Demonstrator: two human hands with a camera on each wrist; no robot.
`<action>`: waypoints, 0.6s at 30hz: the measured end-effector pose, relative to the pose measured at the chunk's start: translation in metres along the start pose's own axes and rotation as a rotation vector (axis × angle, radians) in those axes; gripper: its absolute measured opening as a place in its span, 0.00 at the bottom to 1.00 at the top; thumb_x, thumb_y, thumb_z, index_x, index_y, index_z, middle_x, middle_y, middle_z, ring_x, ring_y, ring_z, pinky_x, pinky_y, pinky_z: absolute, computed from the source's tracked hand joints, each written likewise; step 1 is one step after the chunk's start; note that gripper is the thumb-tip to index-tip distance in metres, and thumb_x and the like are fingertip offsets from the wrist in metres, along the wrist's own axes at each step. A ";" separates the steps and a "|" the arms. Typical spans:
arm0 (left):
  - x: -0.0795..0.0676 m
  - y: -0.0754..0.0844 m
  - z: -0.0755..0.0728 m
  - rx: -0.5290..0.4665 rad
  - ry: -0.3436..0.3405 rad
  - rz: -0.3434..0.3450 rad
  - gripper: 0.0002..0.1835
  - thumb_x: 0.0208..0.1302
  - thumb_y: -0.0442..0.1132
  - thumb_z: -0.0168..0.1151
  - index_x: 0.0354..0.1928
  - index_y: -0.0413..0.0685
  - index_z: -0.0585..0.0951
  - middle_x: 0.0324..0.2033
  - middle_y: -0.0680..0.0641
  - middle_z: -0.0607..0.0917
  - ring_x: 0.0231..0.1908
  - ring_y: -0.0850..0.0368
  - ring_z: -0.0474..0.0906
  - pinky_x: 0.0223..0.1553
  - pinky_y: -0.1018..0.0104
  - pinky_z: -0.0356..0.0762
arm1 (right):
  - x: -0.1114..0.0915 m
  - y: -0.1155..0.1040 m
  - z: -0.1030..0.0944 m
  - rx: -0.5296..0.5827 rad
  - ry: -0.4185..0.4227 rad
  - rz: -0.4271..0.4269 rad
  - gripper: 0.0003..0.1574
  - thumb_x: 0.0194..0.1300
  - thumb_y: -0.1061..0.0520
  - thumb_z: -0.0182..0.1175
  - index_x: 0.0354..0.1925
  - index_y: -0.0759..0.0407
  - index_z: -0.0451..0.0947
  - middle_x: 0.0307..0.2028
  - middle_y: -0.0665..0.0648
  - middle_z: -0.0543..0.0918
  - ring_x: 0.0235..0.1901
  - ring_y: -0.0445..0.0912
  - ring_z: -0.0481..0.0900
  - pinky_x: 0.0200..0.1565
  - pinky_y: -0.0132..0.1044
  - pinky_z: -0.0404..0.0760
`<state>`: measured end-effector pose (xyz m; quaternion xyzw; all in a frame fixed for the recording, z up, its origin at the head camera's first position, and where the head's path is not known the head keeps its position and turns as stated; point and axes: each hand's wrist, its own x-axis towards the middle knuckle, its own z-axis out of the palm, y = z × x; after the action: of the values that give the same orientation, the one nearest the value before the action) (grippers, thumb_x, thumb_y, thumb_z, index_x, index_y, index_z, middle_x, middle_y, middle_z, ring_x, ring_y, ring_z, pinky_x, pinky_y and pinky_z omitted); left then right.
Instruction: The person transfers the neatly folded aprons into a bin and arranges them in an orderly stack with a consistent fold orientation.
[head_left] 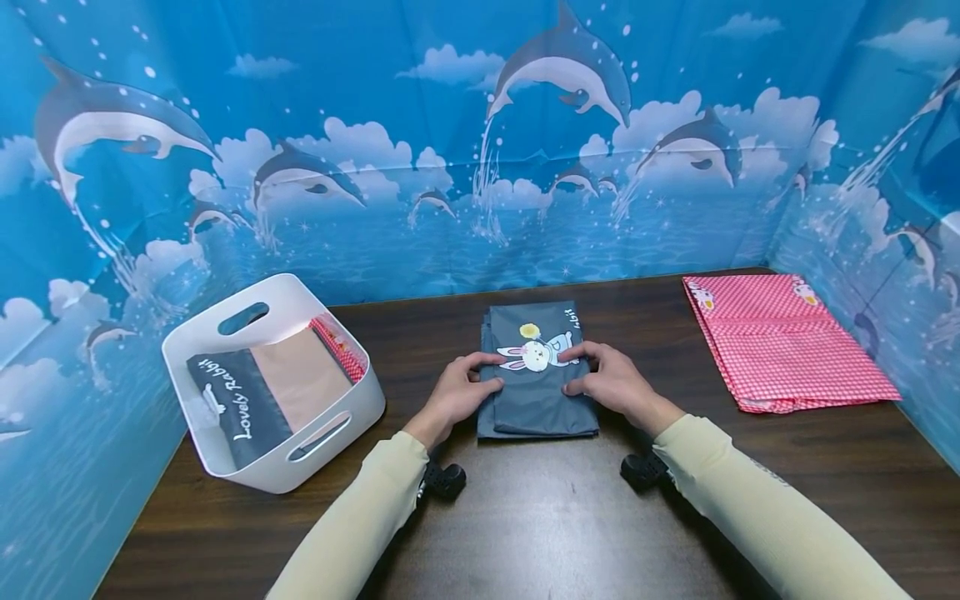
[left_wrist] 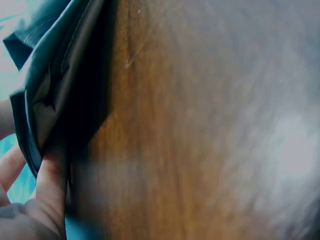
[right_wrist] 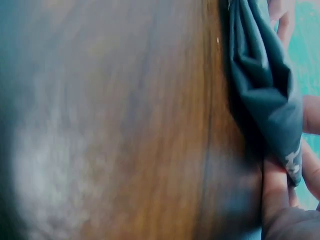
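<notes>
A folded dark grey cloth [head_left: 536,396] with a printed white rabbit and a yellow flower lies in front of me, between my two hands. My left hand [head_left: 459,387] grips its left side, index finger and thumb over the top. On the opposite side my right hand [head_left: 618,383] holds the right edge the same way. In the left wrist view, fingers [left_wrist: 51,182] show on both faces of the layered cloth [left_wrist: 70,65]. The right wrist view likewise has fingers [right_wrist: 275,187] on either side of the cloth [right_wrist: 272,110], whose edge sags in loose folds.
At left stands a white bin [head_left: 281,292] with handle holes, holding a folded dark grey and beige cloth [head_left: 300,375] and a red checked one [head_left: 337,348]. A folded red checked cloth [head_left: 802,350] lies at right on the dark wooden table [head_left: 525,533]. A dolphin-print curtain [head_left: 420,250] hangs behind.
</notes>
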<state>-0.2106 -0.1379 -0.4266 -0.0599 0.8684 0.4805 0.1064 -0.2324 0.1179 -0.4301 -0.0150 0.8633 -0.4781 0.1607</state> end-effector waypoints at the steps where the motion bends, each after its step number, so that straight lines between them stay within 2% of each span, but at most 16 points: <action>1: -0.001 0.001 0.000 -0.007 0.011 -0.009 0.19 0.74 0.40 0.69 0.63 0.63 0.88 0.55 0.44 0.78 0.48 0.49 0.71 0.45 0.59 0.68 | 0.000 -0.001 0.000 0.005 -0.002 0.004 0.30 0.65 0.58 0.73 0.64 0.50 0.83 0.70 0.64 0.75 0.63 0.59 0.71 0.66 0.57 0.74; 10: -0.005 0.016 0.001 -0.108 0.095 -0.094 0.21 0.67 0.33 0.73 0.61 0.56 0.90 0.62 0.42 0.82 0.48 0.49 0.76 0.43 0.65 0.73 | -0.001 -0.013 0.001 0.059 -0.022 0.022 0.29 0.66 0.66 0.70 0.65 0.57 0.83 0.74 0.66 0.72 0.68 0.60 0.67 0.71 0.59 0.73; 14: -0.004 0.022 -0.002 -0.121 0.098 -0.100 0.21 0.67 0.33 0.73 0.60 0.57 0.90 0.64 0.43 0.82 0.52 0.48 0.75 0.47 0.63 0.74 | -0.001 -0.016 -0.003 0.073 -0.026 0.026 0.29 0.66 0.67 0.69 0.65 0.57 0.83 0.76 0.66 0.70 0.71 0.60 0.65 0.74 0.60 0.71; 18: -0.005 0.031 -0.008 -0.151 0.093 -0.078 0.21 0.67 0.33 0.72 0.60 0.56 0.90 0.67 0.42 0.80 0.55 0.48 0.77 0.51 0.60 0.78 | 0.000 -0.021 -0.010 0.087 -0.013 -0.008 0.30 0.67 0.67 0.68 0.66 0.58 0.82 0.77 0.66 0.69 0.72 0.61 0.64 0.76 0.62 0.68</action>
<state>-0.2136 -0.1283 -0.3956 -0.1240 0.8307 0.5368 0.0799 -0.2381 0.1150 -0.4074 -0.0146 0.8406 -0.5159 0.1647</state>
